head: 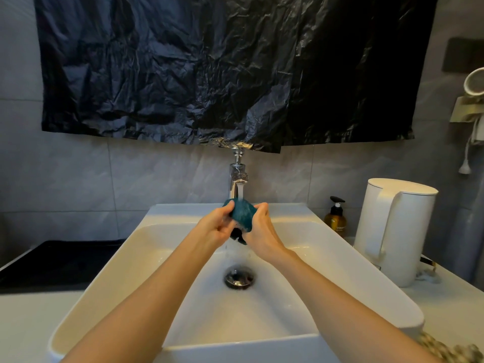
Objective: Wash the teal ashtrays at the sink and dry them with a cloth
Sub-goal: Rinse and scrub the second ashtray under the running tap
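Teal ashtray: head view, held under running tap above sink; left hand and right hand both gripping its edges. Step: rinsing. Next, likely: turn it, then find the cloth, none seen

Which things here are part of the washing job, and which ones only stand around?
In use:
teal ashtray, held under the water
left hand
right hand
tap, running
sink

Lying about:
white kettle
amber pump bottle
black plastic sheet on the wall
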